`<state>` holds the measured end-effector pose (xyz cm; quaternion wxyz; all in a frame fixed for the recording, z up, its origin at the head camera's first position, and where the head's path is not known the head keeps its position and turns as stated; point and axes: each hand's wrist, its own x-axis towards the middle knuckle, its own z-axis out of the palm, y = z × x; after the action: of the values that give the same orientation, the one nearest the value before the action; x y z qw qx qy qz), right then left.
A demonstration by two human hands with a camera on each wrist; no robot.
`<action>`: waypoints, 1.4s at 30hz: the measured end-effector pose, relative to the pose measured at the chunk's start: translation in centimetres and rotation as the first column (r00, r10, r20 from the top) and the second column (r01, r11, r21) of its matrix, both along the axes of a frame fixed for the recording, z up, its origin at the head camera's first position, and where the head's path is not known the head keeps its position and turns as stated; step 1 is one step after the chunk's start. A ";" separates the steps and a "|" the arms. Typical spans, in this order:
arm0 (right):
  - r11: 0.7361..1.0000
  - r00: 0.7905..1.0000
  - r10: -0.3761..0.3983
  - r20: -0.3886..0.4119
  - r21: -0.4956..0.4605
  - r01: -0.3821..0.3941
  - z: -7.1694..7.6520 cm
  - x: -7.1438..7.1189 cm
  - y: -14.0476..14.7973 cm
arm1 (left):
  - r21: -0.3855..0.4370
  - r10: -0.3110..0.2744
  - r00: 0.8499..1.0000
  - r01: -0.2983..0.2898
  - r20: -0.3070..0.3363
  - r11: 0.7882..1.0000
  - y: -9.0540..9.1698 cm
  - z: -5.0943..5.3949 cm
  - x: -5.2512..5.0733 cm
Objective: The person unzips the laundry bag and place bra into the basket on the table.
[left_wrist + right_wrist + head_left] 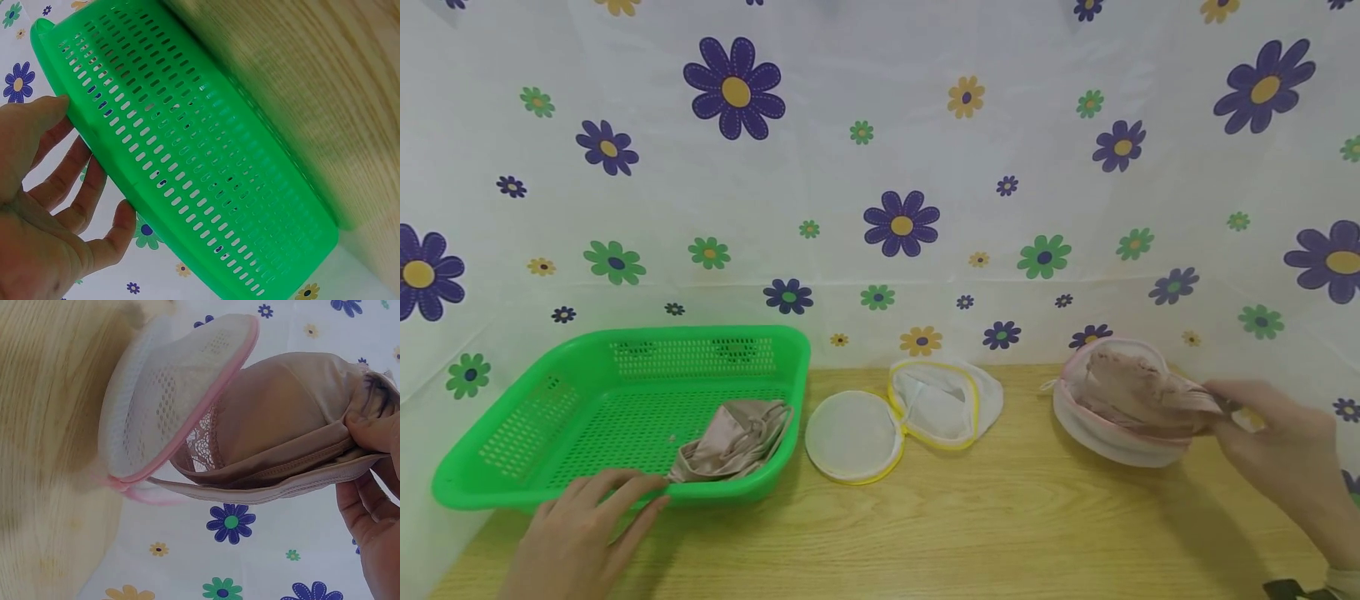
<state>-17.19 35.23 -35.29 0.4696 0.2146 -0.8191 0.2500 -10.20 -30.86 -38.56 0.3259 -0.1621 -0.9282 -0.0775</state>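
Observation:
In the head view, my right hand pinches a beige-pink bra by its band. The bra's cup lies at the mouth of a round white mesh laundry bag with pink trim. Up close in the right wrist view, lace and a smooth cup show, partly inside the bag. My left hand holds the near rim of a green plastic basket, thumb outside and fingers over the edge. Inside that basket, by its right corner, lies a crumpled beige satin garment.
Between basket and pink-trimmed bag, a white mesh bag with yellow trim lies open beside its round lid. Everything stands on a wooden table. A white flowered curtain hangs behind it.

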 end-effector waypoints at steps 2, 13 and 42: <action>1.000 1.000 0.000 0.003 0.002 0.000 0.3 0.0 -0.1 | 0.002 0.000 1.000 0.000 0.001 1.000 0.0 0.0 0.0; 0.995 0.998 -0.063 0.009 -0.079 0.063 1.4 -0.1 -0.9 | 0.014 -0.008 1.000 0.008 0.005 1.000 0.0 0.0 0.2; 0.948 0.997 0.049 -0.061 -0.310 -0.066 6.7 -2.9 -4.9 | 0.035 -0.023 1.000 0.023 -0.010 0.999 0.1 0.1 0.2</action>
<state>-20.12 30.32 -28.60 0.5116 0.1681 -0.7501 0.3840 -10.03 -30.77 -38.48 0.3322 -0.1672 -0.9232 -0.0968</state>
